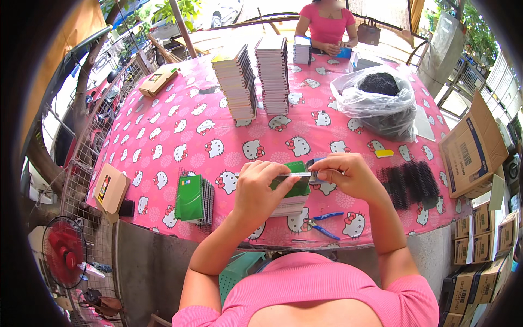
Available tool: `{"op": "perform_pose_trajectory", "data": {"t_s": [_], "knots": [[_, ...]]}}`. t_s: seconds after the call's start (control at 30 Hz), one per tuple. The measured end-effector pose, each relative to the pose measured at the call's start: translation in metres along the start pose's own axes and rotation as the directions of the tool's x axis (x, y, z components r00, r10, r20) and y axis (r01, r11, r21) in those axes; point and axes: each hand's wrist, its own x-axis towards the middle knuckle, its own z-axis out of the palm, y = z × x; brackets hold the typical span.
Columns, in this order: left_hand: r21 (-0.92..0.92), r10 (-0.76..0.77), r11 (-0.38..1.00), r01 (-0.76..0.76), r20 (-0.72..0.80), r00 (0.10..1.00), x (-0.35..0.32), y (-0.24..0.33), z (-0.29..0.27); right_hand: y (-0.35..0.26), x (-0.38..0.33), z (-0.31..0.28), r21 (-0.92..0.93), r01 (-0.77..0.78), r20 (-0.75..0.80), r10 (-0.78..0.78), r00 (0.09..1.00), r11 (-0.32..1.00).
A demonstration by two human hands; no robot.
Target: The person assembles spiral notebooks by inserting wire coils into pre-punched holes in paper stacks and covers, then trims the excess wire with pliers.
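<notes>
My left hand (259,184) pinches a thin notebook (297,174), turned edge-on so its pale edge faces me. At the notebook's right end, the fingertips of my right hand (346,170) are pressed together; what is between them is too small to make out. Below both hands lies a stack of green-covered notebooks (287,207) with white page edges. Blue-handled pliers (327,228) rest just right of that stack, jaws toward it. Further left is a pile of green notebooks (189,199) with black spiral bindings.
Black plastic coils (408,184) lie right, below a yellow piece (384,153). Two tall notebook stacks (235,84) (272,76) stand at the back, near a clear bag (376,106) of black coils. Cardboard boxes (474,155) flank the right edge. A person (327,27) sits opposite.
</notes>
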Motion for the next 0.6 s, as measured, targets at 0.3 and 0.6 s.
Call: {"op": "perform_pose_trajectory", "data": {"t_s": [0.3, 0.6], "knots": [[0.025, 0.056, 0.998, -0.055, -0.053, 0.997, -0.004, 0.001, 0.006, -0.007, 0.004, -0.002, -0.035, 0.047, 0.093, -0.043, 0.995, 0.998], [0.061, -0.008, 0.998, 0.018, -0.165, 0.986, -0.020, -0.003, 0.017, -0.008, -0.001, 0.018, -0.363, 0.203, -0.056, -0.239, 0.969, 0.909]]}}
